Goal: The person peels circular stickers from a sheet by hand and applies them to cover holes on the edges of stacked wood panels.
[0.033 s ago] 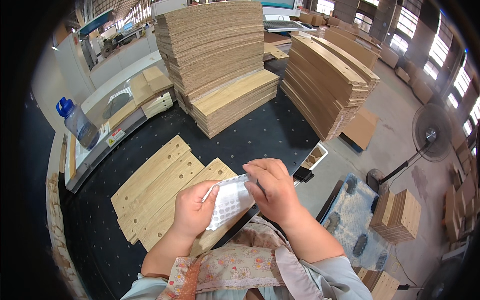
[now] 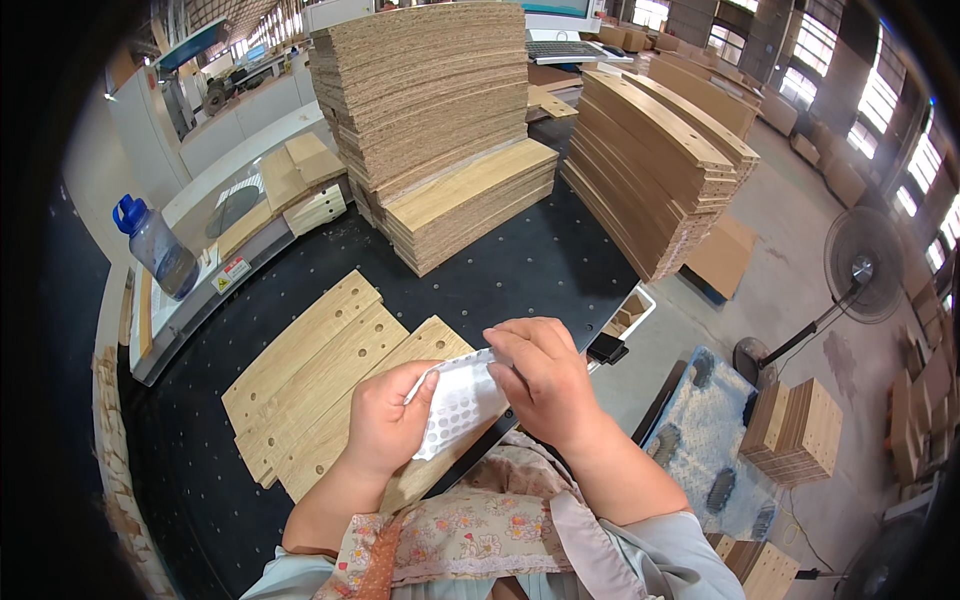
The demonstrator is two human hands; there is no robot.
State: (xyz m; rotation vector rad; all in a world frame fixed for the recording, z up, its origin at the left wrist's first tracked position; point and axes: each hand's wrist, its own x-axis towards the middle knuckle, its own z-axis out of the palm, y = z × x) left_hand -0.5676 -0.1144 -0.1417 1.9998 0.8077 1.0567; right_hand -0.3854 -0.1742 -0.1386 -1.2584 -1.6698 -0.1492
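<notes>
A white sheet of round grey stickers is between my two hands, tilted above the wooden boards. My left hand is closed on its left side, the thumb lying over the sheet. At the upper right edge my right hand has its fingers bent, thumb and fingertips closed on the sheet's edge; whether a single sticker is between them I cannot make out. Under and beside my hands lie several pale wood-grain boards with drilled holes, side by side on a black table dotted with small studs.
Tall chipboard stacks stand at the far side, with another board stack to their right. A blue-capped water bottle is at the left. A standing fan and a blue pallet are on the floor at the right.
</notes>
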